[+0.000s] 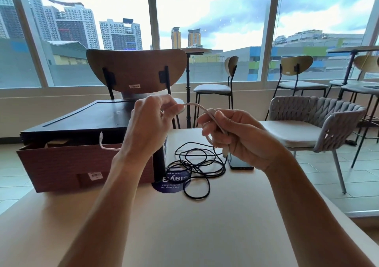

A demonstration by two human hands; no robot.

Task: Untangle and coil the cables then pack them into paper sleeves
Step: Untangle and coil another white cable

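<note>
Both hands, left hand and right hand, pinch a thin white cable above the tangled black cable lying on the beige tabletop.

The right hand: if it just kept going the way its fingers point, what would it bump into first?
Its fingers point left, so the right hand would probably first meet the left hand, which holds the other stretch of the same white cable. Depth is hard to judge.

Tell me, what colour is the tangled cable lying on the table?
Black, seen in the head view.
</note>
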